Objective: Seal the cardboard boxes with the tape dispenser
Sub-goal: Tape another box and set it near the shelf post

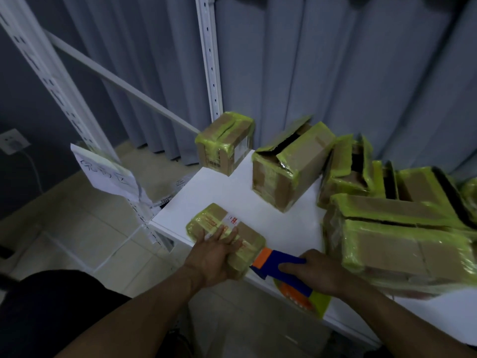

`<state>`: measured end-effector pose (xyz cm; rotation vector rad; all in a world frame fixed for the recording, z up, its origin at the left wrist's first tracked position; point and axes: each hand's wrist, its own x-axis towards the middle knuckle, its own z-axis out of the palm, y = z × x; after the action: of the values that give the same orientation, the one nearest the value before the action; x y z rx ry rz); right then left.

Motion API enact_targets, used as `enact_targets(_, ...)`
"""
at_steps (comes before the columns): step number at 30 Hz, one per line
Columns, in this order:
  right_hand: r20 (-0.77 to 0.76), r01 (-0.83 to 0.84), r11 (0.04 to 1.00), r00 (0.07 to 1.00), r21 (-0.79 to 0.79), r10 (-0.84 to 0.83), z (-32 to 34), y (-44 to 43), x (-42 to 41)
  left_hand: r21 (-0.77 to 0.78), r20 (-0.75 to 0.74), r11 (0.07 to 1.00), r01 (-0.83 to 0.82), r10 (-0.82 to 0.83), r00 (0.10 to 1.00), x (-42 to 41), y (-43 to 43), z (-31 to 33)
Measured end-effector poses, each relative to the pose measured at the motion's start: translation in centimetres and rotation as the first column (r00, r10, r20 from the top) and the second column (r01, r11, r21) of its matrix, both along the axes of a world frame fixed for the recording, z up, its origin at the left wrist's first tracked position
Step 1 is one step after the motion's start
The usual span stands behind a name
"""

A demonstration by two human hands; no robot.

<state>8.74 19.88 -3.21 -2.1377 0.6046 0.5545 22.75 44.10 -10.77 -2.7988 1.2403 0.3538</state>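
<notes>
The left hand (214, 257) lies on the small cardboard box (227, 233), its fingers (225, 235) spread fairly straight across the top and the palm against the near side. The right hand (318, 270) is wrapped round the blue plastic handle of the tape dispenser (281, 264), index finger stretched along its body. The dispenser's orange front end meets the near right end of the small box, and its roll of yellow-green tape on an orange core hangs over the desk's near edge.

The small box is flat and oblong, glossy with crinkled yellow-green tape and crossed by a white strip with red print. It sits at the near left edge of the smooth white desk (232, 192).

Farther off, a squat taped box (224, 143) stands at the far corner. To its right is a taller box (289, 166) with its top flaps ajar. A heap of larger boxes (400, 228), wrinkled tape along their edges, fills the right side.

Behind hang pleated grey curtains (335, 73) and a white perforated metal upright (209, 60). A handwritten paper note (108, 174) hangs at the left, above the tiled floor (85, 228).
</notes>
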Motion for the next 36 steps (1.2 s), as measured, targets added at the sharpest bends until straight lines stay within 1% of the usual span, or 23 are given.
enact_targets(2,-0.005,0.004,1.000,1.000,-0.010,-0.004,0.4,-0.2,0.1,0.020,0.006,1.000,0.006,-0.006,1.000,-0.2,-0.2,0.0)
enact_targets(4,-0.005,-0.006,1.000,1.000,-0.029,0.006,0.5,-0.3,0.0,-0.002,0.006,1.000,0.013,-0.013,1.000,-0.3,0.0,-0.1)
enact_targets(6,0.016,-0.004,1.000,1.000,-0.026,0.004,0.9,-0.4,-0.1,-0.065,-0.014,0.998,0.025,-0.026,1.000,-0.1,0.2,0.2)
enact_targets(8,0.095,0.022,1.000,0.995,0.015,-0.023,2.3,-0.8,-0.2,-0.178,-0.092,0.984,-0.007,-0.010,0.996,0.3,-0.1,1.7)
enact_targets(10,0.199,0.046,0.999,0.979,0.028,-0.051,4.4,-1.3,-0.3,-0.307,-0.265,0.946,-0.108,0.024,0.964,0.7,-0.9,3.8)
enact_targets(11,0.235,0.053,0.999,0.970,0.012,-0.054,5.4,-1.5,-0.4,-0.375,-0.351,0.912,-0.164,0.023,0.936,0.7,-1.2,4.7)
enact_targets(12,0.259,0.052,0.998,0.965,-0.020,-0.045,6.3,-1.7,-0.4,-0.436,-0.401,0.877,-0.200,0.010,0.916,0.7,-1.5,5.5)
enact_targets(15,0.267,0.062,0.993,0.963,-0.104,-0.032,7.6,-2.4,-0.2,-0.509,-0.400,0.836,-0.207,-0.017,0.916,-0.1,-1.8,6.0)
enact_targets(17,0.263,0.078,0.992,0.963,-0.101,-0.049,7.8,-2.4,0.1,-0.547,-0.430,0.806,-0.225,-0.040,0.902,-0.8,-2.1,5.7)
enact_targets(19,0.277,0.103,0.992,0.958,-0.078,-0.078,7.7,-2.1,0.3,-0.597,-0.448,0.757,-0.265,-0.041,0.893,-1.3,-2.4,5.5)
enact_targets(22,0.252,0.105,0.992,0.964,-0.073,-0.084,7.9,-1.6,0.5,-0.637,-0.482,0.698,-0.327,-0.030,0.875,-1.6,-1.8,5.2)
enact_targets(24,0.219,0.071,0.993,0.975,-0.099,-0.047,7.9,-1.0,0.5,-0.647,-0.516,0.677,-0.349,-0.052,0.855,-1.3,-0.9,5.0)
enact_targets(29,0.247,0.062,0.987,0.969,-0.149,-0.024,7.7,0.7,2.0,-0.674,-0.614,0.565,-0.477,-0.069,0.786,-0.9,0.5,5.7)
enact_targets(31,0.251,0.059,0.982,0.968,-0.182,-0.011,8.3,1.2,3.2,-0.665,-0.633,0.555,-0.499,-0.066,0.771,-0.7,0.8,6.1)
enact_targets(33,0.254,0.048,0.980,0.967,-0.192,0.002,8.9,1.5,4.2,-0.652,-0.640,0.574,-0.496,-0.065,0.766,-0.5,1.0,6.5)
enact_targets(35,0.241,0.029,0.976,0.970,-0.215,0.024,9.1,2.1,4.8,-0.658,-0.618,0.593,-0.464,-0.072,0.783,-0.3,1.0,6.9)
enact_targets(36,0.232,0.019,0.974,0.972,-0.228,0.035,9.0,2.4,5.0,-0.672,-0.586,0.601,-0.433,-0.074,0.807,-0.3,0.9,7.1)
